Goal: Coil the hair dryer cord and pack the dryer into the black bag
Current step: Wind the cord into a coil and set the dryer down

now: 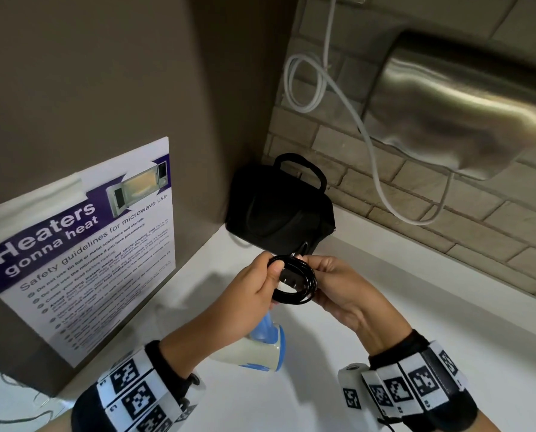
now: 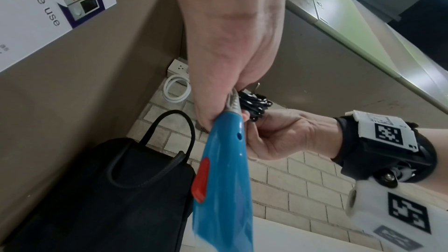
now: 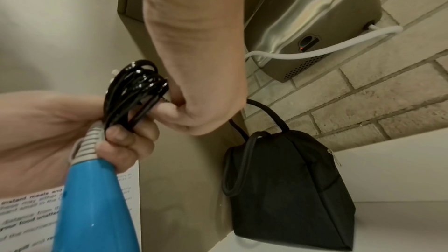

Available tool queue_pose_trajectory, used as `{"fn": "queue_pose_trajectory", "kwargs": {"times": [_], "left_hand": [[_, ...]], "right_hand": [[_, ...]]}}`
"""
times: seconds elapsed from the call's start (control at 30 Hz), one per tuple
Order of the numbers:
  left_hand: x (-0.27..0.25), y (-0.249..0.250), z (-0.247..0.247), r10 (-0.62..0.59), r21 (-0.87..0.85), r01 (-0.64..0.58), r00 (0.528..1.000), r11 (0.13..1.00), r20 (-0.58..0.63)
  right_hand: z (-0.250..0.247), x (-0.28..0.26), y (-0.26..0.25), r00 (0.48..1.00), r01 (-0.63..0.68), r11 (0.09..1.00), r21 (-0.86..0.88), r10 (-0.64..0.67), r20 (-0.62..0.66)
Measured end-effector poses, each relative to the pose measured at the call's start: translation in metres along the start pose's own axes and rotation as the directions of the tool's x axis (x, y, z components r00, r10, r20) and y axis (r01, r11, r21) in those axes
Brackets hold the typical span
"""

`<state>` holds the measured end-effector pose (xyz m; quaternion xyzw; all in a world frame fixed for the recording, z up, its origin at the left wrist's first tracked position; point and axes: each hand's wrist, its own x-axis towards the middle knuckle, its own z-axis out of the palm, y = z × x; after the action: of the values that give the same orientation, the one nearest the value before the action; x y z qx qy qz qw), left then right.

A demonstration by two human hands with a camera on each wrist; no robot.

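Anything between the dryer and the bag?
Nothing on the counter between them. The dryer hangs from the left hand, which also holds the coiled cord together with the right hand. The bag stands upright in the corner; its top looks closed, which would block packing.

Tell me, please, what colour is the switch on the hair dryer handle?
Red. The switch sits on the blue handle; the left wrist view shows it best.

A shared workplace pantry; a microwave safety poster on the wall; a white bench; brick-tiled wall.
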<state>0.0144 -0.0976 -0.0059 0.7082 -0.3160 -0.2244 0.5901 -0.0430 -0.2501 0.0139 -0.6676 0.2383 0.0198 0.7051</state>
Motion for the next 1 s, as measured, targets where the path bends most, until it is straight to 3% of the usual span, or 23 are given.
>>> {"fn": "queue_pose_trajectory", "kwargs": {"times": [0.17, 0.37, 0.53, 0.6, 0.67, 0.8, 1.0], "left_hand": [[0.000, 0.002, -0.001, 0.022, 0.035, -0.022, 1.000, 0.999, 0.019], [0.000, 0.001, 0.000, 0.017, 0.069, -0.019, 1.000, 0.997, 0.024], [0.003, 0.003, -0.003, -0.067, -0.036, 0.067, 0.998, 0.997, 0.012], [0.006, 0.005, -0.004, -0.102, -0.055, 0.101, 0.995, 0.993, -0.015], [0.007, 0.001, -0.001, -0.060, 0.012, 0.061, 0.997, 0.998, -0.052], [0.002, -0.004, 0.005, 0.147, 0.281, -0.117, 0.985, 0.952, -0.087], [-0.010, 0.007, 0.003, 0.202, 0.282, -0.207, 0.978, 0.937, 0.050]], "right_hand": [[-0.002, -0.004, -0.001, 0.997, -0.065, 0.998, 0.009, 0.064, 0.039], [-0.002, -0.014, -0.010, 0.993, -0.074, 0.985, -0.156, 0.087, 0.083], [-0.009, -0.022, -0.015, 0.970, -0.207, 0.960, 0.187, 0.177, 0.166], [-0.008, -0.029, -0.019, 0.965, -0.215, 0.948, 0.236, 0.169, 0.201], [0.000, -0.036, -0.022, 0.973, -0.185, 0.964, 0.189, 0.153, 0.172], [0.013, -0.039, -0.018, 0.987, -0.095, 0.995, 0.035, 0.090, 0.136], [0.016, -0.050, -0.023, 0.989, -0.052, 0.961, -0.271, 0.086, 0.116]]}}
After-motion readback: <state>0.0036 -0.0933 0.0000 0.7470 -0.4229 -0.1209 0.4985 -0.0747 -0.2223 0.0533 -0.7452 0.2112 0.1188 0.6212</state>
